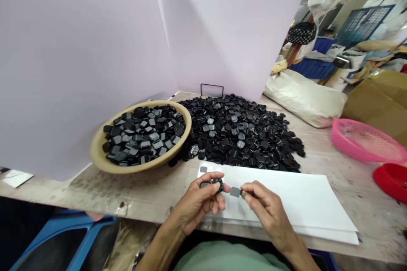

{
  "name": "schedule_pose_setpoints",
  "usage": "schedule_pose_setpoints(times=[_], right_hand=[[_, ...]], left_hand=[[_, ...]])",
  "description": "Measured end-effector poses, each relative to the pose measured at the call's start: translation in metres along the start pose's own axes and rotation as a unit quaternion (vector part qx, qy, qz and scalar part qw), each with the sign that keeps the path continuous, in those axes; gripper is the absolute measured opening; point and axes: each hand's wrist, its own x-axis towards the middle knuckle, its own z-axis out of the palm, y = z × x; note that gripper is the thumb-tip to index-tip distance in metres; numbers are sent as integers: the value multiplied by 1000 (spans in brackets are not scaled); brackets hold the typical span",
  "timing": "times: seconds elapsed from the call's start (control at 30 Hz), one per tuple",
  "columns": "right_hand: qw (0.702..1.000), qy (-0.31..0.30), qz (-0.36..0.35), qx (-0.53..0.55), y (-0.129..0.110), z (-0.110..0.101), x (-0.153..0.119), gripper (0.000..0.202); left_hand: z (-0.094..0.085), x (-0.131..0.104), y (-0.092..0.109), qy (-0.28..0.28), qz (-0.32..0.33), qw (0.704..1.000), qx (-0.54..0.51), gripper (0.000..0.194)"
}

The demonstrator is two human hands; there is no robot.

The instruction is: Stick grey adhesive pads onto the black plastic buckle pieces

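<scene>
My left hand (203, 197) pinches a small black plastic piece (217, 185) between thumb and forefinger. A second black piece with a flat grey face (204, 184) shows behind that thumb; whether the hand grips it too, I cannot tell. My right hand (265, 205) is closed in a pinch on a small dark piece (243, 193), mostly covered by the fingertips. Between the hands, a flat grey square (235, 192) shows against white paper sheets (286, 194); whether it is held or lies there is unclear. Another grey square (203, 169) rests at the paper's upper left corner.
A beige basin (95, 159) full of black and grey pieces stands left. Behind the paper spreads a large heap of black pieces (241, 135), below pale panels (216, 29). A pink basket (365, 146), red bowl (391, 182) and white sack (305, 95) are at right.
</scene>
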Motion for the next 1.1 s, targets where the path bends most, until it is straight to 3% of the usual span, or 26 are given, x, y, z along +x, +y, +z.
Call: schedule_pose_setpoints(times=[0.17, 0.5, 1.1], right_hand=[[994, 45, -67, -69, 16, -3, -7, 17], [982, 16, -137, -128, 17, 6, -1, 24], [975, -9, -121, -184, 16, 6, -2, 27]], left_hand=[[8, 6, -13, -23, -22, 999, 39, 44], [9, 5, -22, -56, -47, 996, 53, 41], [10, 9, -22, -55, -47, 995, 75, 42]])
